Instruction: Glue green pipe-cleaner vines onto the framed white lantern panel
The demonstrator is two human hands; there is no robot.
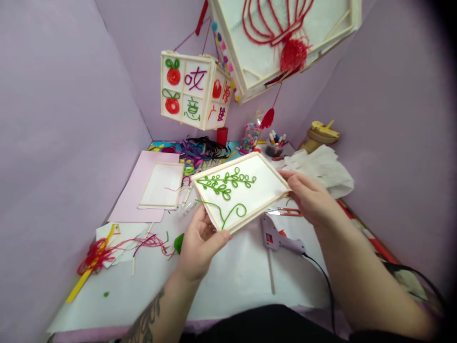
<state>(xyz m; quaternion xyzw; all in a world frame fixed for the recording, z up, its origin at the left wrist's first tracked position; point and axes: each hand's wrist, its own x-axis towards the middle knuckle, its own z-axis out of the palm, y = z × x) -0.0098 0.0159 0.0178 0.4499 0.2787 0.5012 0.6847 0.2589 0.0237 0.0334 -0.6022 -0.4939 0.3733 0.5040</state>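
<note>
Between both hands, tilted above the table, is a white panel with a wooden frame (269, 178). Green pipe-cleaner leaves on a branch (235, 178) decorate its upper left part. A curled green stem (224, 216) lies across its lower left corner, one end reaching past the frame's edge. My left hand (202, 243) grips the near left corner, thumb on the front. My right hand (305, 193) holds the right corner, its fingers partly hidden behind the panel. Below the panel lie a lilac glue gun (282, 241) and orange-handled scissors (285, 211).
A decorated box lantern (193, 90) and a larger one (285, 47) hang overhead. A second framed panel (162, 186) lies on pink card (124, 190). Red yarn (94, 255), green yarn (179, 243) and white cloth (321, 166) are around. The glue gun's cord (326, 281) runs off the front edge.
</note>
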